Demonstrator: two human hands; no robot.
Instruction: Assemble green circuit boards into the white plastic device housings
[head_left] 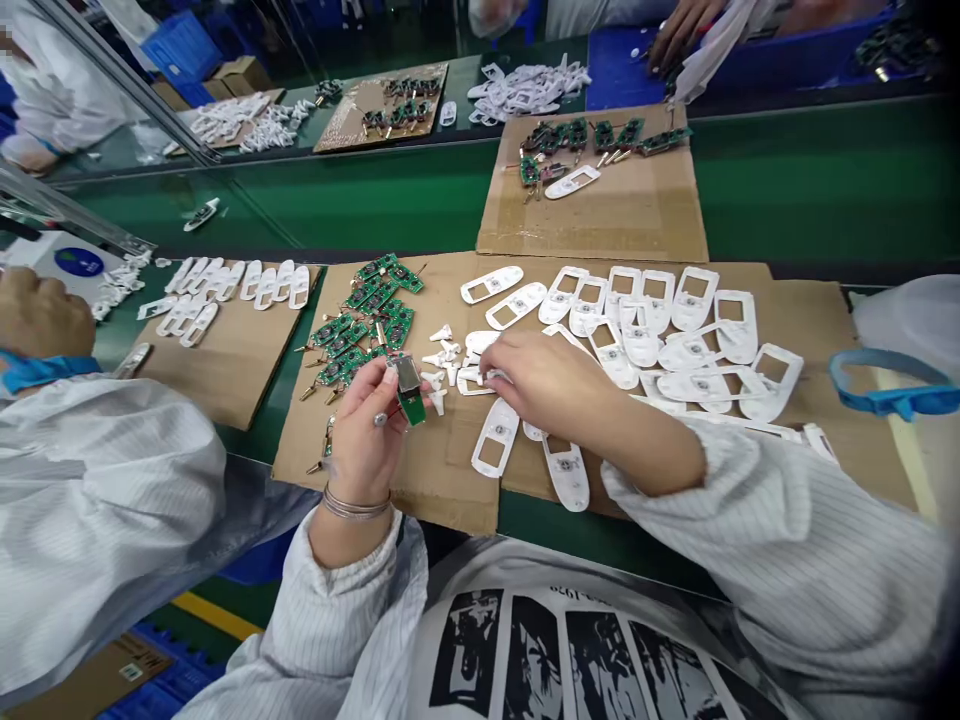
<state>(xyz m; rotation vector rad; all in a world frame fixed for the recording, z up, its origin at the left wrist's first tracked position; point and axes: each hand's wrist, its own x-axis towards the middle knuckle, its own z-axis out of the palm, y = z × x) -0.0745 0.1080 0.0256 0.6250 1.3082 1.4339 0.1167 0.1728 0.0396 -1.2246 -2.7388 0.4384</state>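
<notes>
My left hand (369, 425) grips a circuit board (410, 390) with a grey display, held between thumb and fingers above the cardboard. My right hand (536, 375) has its fingers pinched together at the small white plastic parts and a white casing; what lies in the fingertips is mostly hidden. Between the two hands lies a little heap of small white plastic pieces (442, 355). A cluster of green circuit boards (367, 310) with metal contacts spreads beyond my left hand. Many white oval casings (641, 330), each with a rectangular window, lie around and past my right hand.
A co-worker's hand (41, 315) is at the left, near a cardboard sheet (232, 370) with rows of white casings. Another cardboard sheet (600, 220) with boards rests on the green belt (360, 195). Across it, another person's hand (682, 35) works. A blue wrist strap (892, 400) lies at right.
</notes>
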